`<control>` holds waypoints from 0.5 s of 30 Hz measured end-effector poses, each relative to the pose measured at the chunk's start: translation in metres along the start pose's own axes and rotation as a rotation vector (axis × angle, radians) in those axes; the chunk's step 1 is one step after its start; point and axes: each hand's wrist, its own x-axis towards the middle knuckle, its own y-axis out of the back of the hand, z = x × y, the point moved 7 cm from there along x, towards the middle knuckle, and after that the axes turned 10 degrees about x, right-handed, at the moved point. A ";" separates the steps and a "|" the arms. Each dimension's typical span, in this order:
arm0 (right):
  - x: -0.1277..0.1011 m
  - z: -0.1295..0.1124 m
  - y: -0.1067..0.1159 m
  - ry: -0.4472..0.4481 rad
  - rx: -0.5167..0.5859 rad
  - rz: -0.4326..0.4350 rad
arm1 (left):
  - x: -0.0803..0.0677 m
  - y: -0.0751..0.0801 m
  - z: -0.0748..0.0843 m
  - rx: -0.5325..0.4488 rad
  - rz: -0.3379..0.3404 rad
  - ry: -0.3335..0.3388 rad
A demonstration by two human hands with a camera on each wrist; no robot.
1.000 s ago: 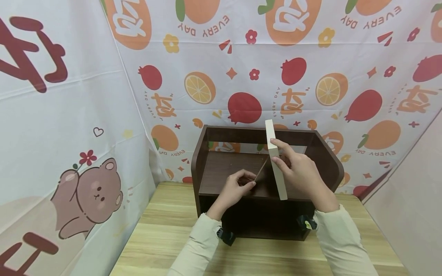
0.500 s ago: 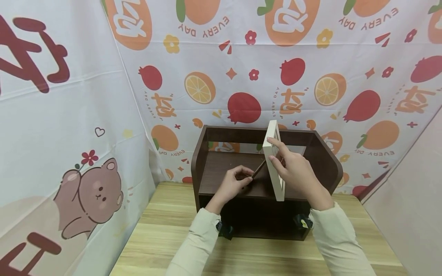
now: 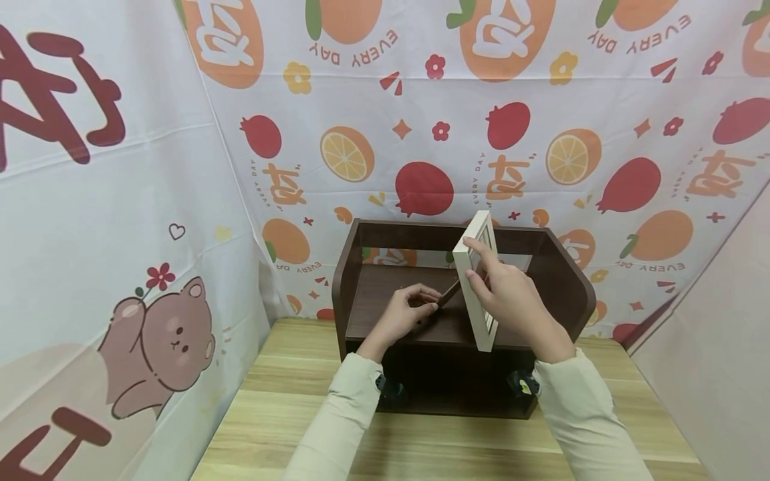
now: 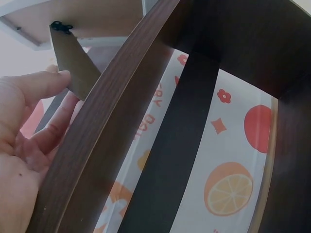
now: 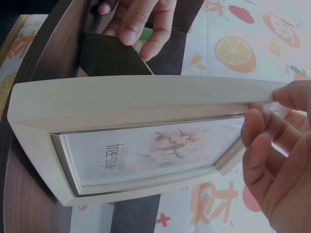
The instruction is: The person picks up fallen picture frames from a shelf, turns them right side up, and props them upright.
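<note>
Since a second ago, pale wooden picture frame (image 3: 478, 280) has turned, glass face now showing. Right hand (image 3: 511, 300) grips its edge above dark brown wooden shelf unit (image 3: 361, 314); left hand (image 3: 404, 315) pinches the brown back stand (image 5: 109, 59), swung out. Not yet set down on the shelf.

Both your forearms rise from the bottom edge of the head view in pale cream sleeves, angling inward toward the middle of the frame. Your left hand (image 3: 404, 312) sits just left of centre, wrist bent, fingers curled with thumb and fingertips pinched together at the hand's right side. In the left wrist view your left hand fills the lower left corner, thumb stretched toward the upper middle. Your right hand (image 3: 504, 294) sits just right of centre, slightly higher, index finger extended upward, thumb and the other fingers wrapped in a grip.
</note>
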 end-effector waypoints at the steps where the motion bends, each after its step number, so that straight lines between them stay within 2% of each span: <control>1: 0.000 0.000 -0.001 -0.001 0.000 -0.001 | 0.001 0.000 0.000 0.002 0.001 0.000; 5: 0.001 -0.001 -0.002 0.003 0.002 0.006 | 0.002 0.000 -0.001 0.004 0.012 0.003; 7: 0.001 -0.001 -0.002 0.008 0.011 0.009 | 0.006 -0.001 -0.011 0.004 0.028 0.015; 12: 0.001 -0.001 -0.003 -0.001 0.031 0.000 | 0.012 -0.004 -0.034 0.011 0.121 0.015; 15: 0.001 0.000 -0.004 -0.013 0.027 -0.009 | 0.007 -0.003 -0.032 0.028 0.166 -0.008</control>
